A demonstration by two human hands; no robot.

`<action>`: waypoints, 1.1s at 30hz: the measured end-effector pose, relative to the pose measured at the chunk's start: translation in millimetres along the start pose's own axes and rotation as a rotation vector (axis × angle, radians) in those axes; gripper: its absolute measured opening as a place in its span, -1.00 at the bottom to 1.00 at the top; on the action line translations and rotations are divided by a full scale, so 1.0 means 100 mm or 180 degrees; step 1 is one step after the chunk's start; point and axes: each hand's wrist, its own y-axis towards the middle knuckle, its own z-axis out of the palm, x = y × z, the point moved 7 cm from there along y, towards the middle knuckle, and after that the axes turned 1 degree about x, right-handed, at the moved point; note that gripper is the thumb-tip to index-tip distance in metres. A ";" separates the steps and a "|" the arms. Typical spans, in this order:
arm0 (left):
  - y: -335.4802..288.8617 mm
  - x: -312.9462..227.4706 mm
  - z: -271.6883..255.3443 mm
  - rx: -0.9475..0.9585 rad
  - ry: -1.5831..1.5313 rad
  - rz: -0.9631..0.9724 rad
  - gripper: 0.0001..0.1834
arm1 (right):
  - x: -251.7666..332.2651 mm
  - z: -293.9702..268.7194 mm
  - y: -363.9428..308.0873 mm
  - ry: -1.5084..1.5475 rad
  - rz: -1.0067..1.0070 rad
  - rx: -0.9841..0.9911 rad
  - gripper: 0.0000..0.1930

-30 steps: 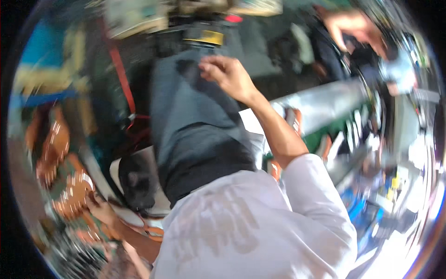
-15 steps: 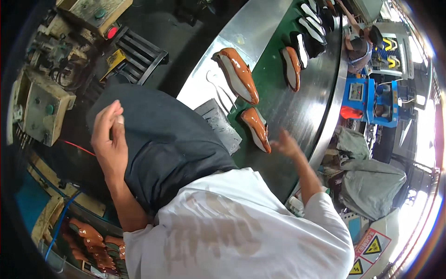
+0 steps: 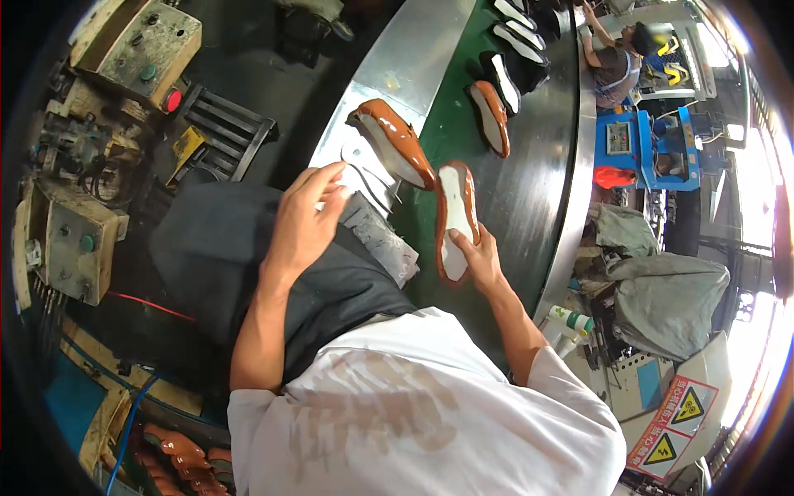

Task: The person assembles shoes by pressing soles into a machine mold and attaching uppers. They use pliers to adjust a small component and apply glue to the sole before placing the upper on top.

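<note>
Since half a second ago, one brown shoe (image 3: pixel 452 207) has been turned sole-up over the green belt (image 3: pixel 456 91). At left, grimy control boxes (image 3: pixel 78 240) are seen; the left hand (image 3: pixel 308 217) is held loosely curled, near a metal ledge (image 3: pixel 389 74). By the right hand (image 3: pixel 480 258), the shoe is clamped, thumb on sole. Farther right, a blue machine (image 3: pixel 642 149) and a draped grey cover (image 3: pixel 670 310) are seen.

At the lower right of the frame, a red-and-white sign (image 3: pixel 672 426) with lettering and two yellow warning triangles (image 3: pixel 689 406) marks a pale machine (image 3: pixel 713 362).
</note>
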 end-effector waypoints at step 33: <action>-1.69 -0.44 -1.87 -0.2545 0.1618 0.0629 -0.19 | 2.57 3.60 -0.31 -0.0939 -0.3091 0.2814 0.17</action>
